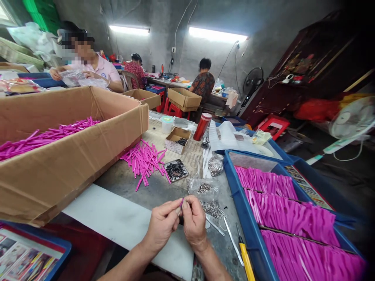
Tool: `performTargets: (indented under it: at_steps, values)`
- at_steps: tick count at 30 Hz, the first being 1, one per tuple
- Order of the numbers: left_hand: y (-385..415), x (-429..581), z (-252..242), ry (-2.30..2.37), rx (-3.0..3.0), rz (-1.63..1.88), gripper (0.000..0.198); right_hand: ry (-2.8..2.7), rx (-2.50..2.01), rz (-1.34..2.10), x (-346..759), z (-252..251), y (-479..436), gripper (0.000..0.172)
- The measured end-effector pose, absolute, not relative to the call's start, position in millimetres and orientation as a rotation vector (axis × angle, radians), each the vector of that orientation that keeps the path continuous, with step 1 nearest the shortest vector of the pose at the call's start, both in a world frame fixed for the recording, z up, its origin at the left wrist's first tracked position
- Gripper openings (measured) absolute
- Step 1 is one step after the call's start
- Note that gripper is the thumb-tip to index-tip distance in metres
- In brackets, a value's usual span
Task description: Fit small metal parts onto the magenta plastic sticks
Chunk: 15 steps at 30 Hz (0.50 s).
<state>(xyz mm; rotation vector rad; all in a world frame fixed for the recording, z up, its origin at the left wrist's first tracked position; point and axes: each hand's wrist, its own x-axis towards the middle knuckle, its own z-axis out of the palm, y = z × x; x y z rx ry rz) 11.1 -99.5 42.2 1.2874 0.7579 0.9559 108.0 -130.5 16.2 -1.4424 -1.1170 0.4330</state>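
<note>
Hands, left hand (162,222) and right hand (193,222), are meeting over the end of a white board (111,218), both closing to a fingertip pinch on a small pink piece (183,200); it is mostly hiding, so I cannot tell if anything is joining it. A yellow screwdriver (246,261) is lying beside a blue tray (254,230), where pink strips (295,218) are filling three rows, which suggests a good share is done. Past the fingers, a bag of metal bits (210,207) is resting near black bits (175,170). Farther on, a loose pink heap (146,158) is spreading beside a cardboard box (67,160), and more pink sticks (52,134) are lying inside, so plenty seems to be remaining. Beyond, a red flask (202,127) is standing, a person in a pale shirt (101,72) is handling clear plastic (76,79), and two other people (202,84) are sitting toward the wall.
</note>
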Motion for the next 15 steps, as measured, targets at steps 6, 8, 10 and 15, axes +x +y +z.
performTargets:
  at_steps: [6,8,10,15]
  values:
    - [-102.9,10.8,40.1,0.756,1.463,1.027,0.021,-1.117,-1.427,0.424,106.8,14.0,-133.5,0.018]
    - [-104.2,10.9,38.8,0.751,1.393,0.958,0.023,-1.127,-1.430,0.391,107.5,14.3,-134.5,0.018]
    - [-105.4,10.4,38.8,0.774,1.370,0.935,0.026,-1.129,-1.433,0.450,107.8,15.3,-135.0,0.021]
    - [-108.7,6.9,43.4,0.820,1.778,1.042,0.033,-1.096,-1.473,0.403,107.4,12.4,-141.1,0.028]
